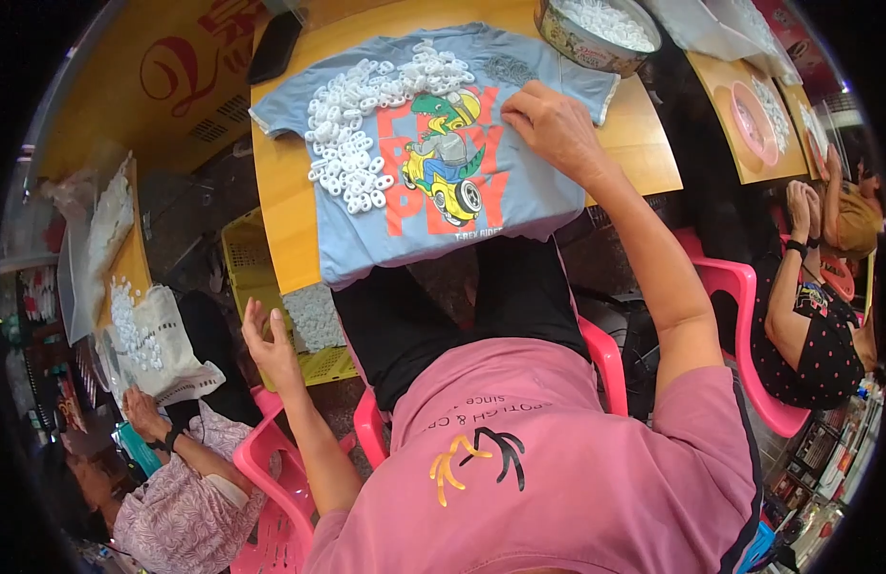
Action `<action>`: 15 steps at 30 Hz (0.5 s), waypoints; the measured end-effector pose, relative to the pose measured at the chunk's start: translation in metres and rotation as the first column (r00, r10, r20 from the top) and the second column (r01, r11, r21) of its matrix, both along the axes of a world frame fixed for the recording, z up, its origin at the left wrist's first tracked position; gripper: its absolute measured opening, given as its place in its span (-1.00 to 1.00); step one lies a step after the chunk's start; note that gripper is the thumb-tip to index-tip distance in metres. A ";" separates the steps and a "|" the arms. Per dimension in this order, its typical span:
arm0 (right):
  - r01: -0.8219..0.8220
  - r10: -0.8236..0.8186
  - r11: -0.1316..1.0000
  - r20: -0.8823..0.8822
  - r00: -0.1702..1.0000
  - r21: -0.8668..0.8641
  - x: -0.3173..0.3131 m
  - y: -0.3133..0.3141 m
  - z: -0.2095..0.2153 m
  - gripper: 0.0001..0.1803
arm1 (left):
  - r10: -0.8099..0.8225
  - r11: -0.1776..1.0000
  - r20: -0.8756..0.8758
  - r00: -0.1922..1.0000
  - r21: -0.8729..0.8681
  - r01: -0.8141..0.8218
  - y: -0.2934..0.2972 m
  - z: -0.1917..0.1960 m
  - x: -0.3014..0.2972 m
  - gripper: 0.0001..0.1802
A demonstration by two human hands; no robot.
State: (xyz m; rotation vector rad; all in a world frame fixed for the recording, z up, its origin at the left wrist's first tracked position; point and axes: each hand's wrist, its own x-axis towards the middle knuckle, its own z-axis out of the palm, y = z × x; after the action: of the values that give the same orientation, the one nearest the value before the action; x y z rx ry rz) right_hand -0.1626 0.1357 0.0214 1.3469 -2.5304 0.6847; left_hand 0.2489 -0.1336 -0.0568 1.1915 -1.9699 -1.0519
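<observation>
A blue-grey T-shirt [352,247] with a printed dinosaur on a scooter lies spread over the wooden table and hangs toward my lap. Many small white oval plastic pieces with holes [352,120] are heaped on its left and upper part. Toward the upper right of the shirt is a small pile of fine dark grey bits [510,69], too small to name. My right hand [555,126] hovers just below that pile, fingertips pinched together; what they hold, if anything, is hidden. Off the table's left side, my left hand [269,342] is raised with its fingers apart, holding nothing.
A round tin [588,53] of white pieces stands at the table's far right, and a black phone [275,46] at the far left. Yellow crates [250,256] sit below on the left, one near a bag of pale pieces [314,318]. People on pink chairs [730,277] work at both sides.
</observation>
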 end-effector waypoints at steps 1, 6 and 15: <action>0.008 -0.008 0.999 -0.009 1.000 0.033 0.000 0.001 0.001 -0.89 | -0.037 0.996 -0.010 0.999 -0.082 0.036 0.009 0.014 -0.011 -0.53; 0.036 -0.037 0.994 0.004 0.999 0.102 -0.002 -0.002 0.004 -0.87 | -0.132 0.983 -0.153 0.979 -0.147 0.110 0.053 0.072 -0.061 -0.65; 0.030 -0.031 0.999 0.053 0.998 0.012 -0.025 -0.037 0.012 -0.82 | -0.434 0.880 -0.271 0.859 -0.333 0.339 0.103 0.098 -0.137 -0.68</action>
State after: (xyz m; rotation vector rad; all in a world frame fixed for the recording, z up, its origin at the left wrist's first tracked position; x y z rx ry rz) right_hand -0.1879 0.0992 0.0330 1.3075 -2.5950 0.7107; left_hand 0.1123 -0.0302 0.0411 0.4272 -2.0342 -1.0479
